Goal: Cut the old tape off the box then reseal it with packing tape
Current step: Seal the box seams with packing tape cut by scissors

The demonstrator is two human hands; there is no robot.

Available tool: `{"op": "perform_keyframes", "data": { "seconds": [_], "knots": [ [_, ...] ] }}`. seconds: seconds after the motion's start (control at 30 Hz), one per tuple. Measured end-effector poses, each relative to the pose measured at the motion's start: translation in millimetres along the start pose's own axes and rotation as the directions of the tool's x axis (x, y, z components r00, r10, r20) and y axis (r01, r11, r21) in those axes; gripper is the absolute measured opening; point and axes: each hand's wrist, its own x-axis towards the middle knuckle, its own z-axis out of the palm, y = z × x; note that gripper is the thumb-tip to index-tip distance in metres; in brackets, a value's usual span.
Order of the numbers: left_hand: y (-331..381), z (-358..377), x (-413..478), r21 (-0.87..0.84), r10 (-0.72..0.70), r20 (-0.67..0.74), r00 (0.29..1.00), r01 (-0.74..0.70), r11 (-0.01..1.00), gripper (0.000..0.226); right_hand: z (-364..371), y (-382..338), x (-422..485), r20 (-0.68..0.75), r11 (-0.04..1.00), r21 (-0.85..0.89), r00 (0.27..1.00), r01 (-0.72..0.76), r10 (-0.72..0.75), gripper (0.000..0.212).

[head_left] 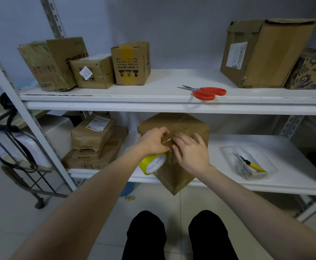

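box (179,122) corner overhangs lower shelf (277,147) front edge; tray (226,150) well apart at right. left hand (153,141) pinches tape strip (166,140) above tape roll (153,164); right hand (191,152) presses box top, fingers spread.

Left hand (153,141) covers half of tape roll (154,164); patterned box (311,72) cut by right edge.

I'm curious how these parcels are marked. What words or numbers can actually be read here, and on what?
"K6732": white sticker on the small box, upper shelf.
"13-b-1", handwritten, first character unsure: bottom carton, lower shelf.
Too small or blurred: shipping label on the large box, white label on the stacked parcel, print on the tape roll.
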Motion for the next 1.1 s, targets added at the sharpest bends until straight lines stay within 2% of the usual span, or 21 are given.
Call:
{"op": "perform_keyframes", "data": {
  "seconds": [0.1,0.2,0.27,0.37,0.43,0.5,0.53,0.6,0.63,0.73,0.83,0.97,1.1],
  "knots": [
    [4.5,5.2,2.5,0.014,-0.001,0.002,1.0,0.001,1.0,0.034,-4.3,5.5,5.6,0.137,0.995,-0.065,0.987,-0.073,0.081,0.054],
    [8.0,3.7,-0.5,-0.038,-0.001,-0.007,1.0,0.001,0.999,0.027,-11.0,-4.7,17.6,0.307,0.986,-0.087,0.937,-0.144,0.164,0.054],
    [6.0,1.4,-3.6,-0.209,-0.044,-0.017,0.999,0.04,0.977,0.025,-13.6,-9.7,19.2,0.359,0.984,-0.131,0.92,-0.118,0.158,0.055],
    [-3.6,-3.8,-15.4,-0.456,-0.274,-0.118,0.954,0.193,0.869,0.016,-16.2,-13.0,25.1,0.349,0.971,-0.21,0.919,-0.115,0.184,0.054],
    [-12.7,-2.8,-24.1,-0.544,-0.382,-0.046,0.923,0.298,0.785,0.025,-11.3,-22.4,23.5,0.294,0.975,-0.206,0.946,-0.078,0.138,0.037],
    [-18.3,1.2,-31.0,-0.627,-0.39,0.126,0.912,0.378,0.681,0.036,-6.7,-32.3,20.7,0.286,0.986,-0.163,0.954,-0.045,0.091,0.023],
    [-18.9,3.7,-33.1,-0.651,-0.368,0.174,0.913,0.387,0.653,0.037,-4.6,-32.9,18.8,0.274,0.99,-0.137,0.958,-0.044,0.08,0.025],
    [-22.4,8.8,-34.6,-0.682,-0.341,0.195,0.92,0.377,0.626,0.041,-5.7,-31.6,17.5,0.349,0.994,-0.104,0.934,-0.043,0.077,0.036],
    [-23.9,11.3,-34.6,-0.695,-0.349,0.189,0.918,0.376,0.612,0.042,-9.3,-28.9,17.7,0.396,0.996,-0.085,0.916,-0.036,0.067,0.039],
    [-26.2,16.4,-30.2,-0.692,-0.385,0.224,0.896,0.424,0.584,0.041,-18.2,-23.5,18.2,0.408,0.999,-0.036,0.912,-0.03,0.042,0.049],
    [-30.1,27.8,-26.4,-0.634,-0.425,0.324,0.845,0.527,0.565,0.059,-17.6,-23.5,17.8,0.439,0.998,-0.061,0.898,-0.008,0.034,0.056],
    [-29.1,43.4,-25.9,-0.555,-0.448,0.297,0.844,0.534,0.638,0.053,-17.5,-24.8,17.5,0.426,0.997,-0.08,0.904,-0.008,0.042,0.056],
    [-25.7,47.7,-22.2,-0.49,-0.438,0.268,0.858,0.513,0.705,0.065,-21.6,-28.7,21.1,0.376,0.992,-0.117,0.923,-0.043,0.085,0.051]
  ]
}}
